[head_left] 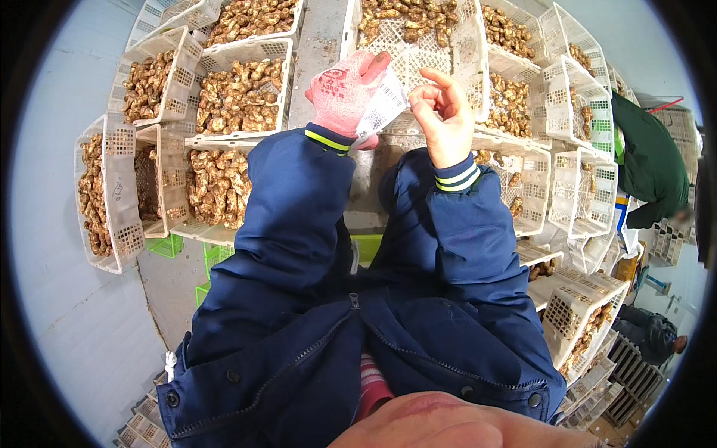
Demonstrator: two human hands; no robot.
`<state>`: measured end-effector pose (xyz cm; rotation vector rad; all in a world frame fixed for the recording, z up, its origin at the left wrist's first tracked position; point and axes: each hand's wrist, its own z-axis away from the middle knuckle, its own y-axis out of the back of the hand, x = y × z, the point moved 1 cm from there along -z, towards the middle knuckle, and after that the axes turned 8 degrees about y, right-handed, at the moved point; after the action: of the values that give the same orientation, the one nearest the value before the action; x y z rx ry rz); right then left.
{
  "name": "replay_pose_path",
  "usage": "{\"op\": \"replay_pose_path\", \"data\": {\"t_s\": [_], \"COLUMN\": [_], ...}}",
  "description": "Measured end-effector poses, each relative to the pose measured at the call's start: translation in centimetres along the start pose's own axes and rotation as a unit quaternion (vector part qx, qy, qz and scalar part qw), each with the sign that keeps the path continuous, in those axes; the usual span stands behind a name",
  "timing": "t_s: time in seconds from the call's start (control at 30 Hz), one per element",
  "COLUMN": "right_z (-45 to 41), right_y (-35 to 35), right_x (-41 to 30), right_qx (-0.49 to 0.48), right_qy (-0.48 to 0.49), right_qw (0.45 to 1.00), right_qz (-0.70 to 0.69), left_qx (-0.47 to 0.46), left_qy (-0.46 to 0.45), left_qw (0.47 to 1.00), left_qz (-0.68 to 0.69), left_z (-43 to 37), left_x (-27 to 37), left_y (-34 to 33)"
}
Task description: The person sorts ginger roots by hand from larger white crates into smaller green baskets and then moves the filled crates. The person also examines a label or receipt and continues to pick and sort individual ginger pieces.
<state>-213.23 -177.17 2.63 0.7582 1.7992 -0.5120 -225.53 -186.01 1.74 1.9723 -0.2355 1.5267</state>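
Observation:
My left hand (343, 92) wears a pink knitted work glove with red print and grips a white paper label (386, 106). The label bears a barcode, a square code and writing. Bare, my right hand (445, 117) has its thumb and index finger pinched at the label's right corner, the other fingers raised. Beyond both hands lies a white plastic crate (414, 61) with brown, knobbly mushrooms (411, 22) gathered at its far end; its lattice floor shows nearer me. The gloved fingers hide part of the label.
White crates of mushrooms stand at left (238, 98) and right (507, 106), several stacked or tilted. Green crates (217, 256) sit low at left. One person in a dark green jacket (650, 157) bends at far right; another person in dark clothes (647, 333) is lower right.

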Motion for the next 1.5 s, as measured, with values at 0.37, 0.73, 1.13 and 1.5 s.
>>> {"op": "replay_pose_path", "data": {"t_s": [0.37,0.73,1.13,1.5], "right_z": [-0.4,-0.7,-1.2,-1.1], "right_y": [1.2,2.6,1.7,1.8], "right_x": [1.5,2.5,1.7,2.2], "right_qx": [0.015,0.053,0.088,0.079], "right_qy": [-0.098,-0.168,-0.056,-0.083], "right_qw": [0.984,0.865,0.973,0.961], "right_qz": [-0.151,-0.469,-0.207,-0.252], "left_qx": [-0.046,-0.062,-0.266,-0.258], "left_qy": [0.074,0.18,0.14,0.182], "left_qw": [0.984,0.964,0.914,0.908], "left_qz": [0.153,0.183,0.271,0.277], "left_z": [-0.1,-1.5,1.0,0.8], "left_x": [0.5,-1.4,-0.5,0.4], "left_y": [-0.4,-0.9,-2.0,-1.6]}}
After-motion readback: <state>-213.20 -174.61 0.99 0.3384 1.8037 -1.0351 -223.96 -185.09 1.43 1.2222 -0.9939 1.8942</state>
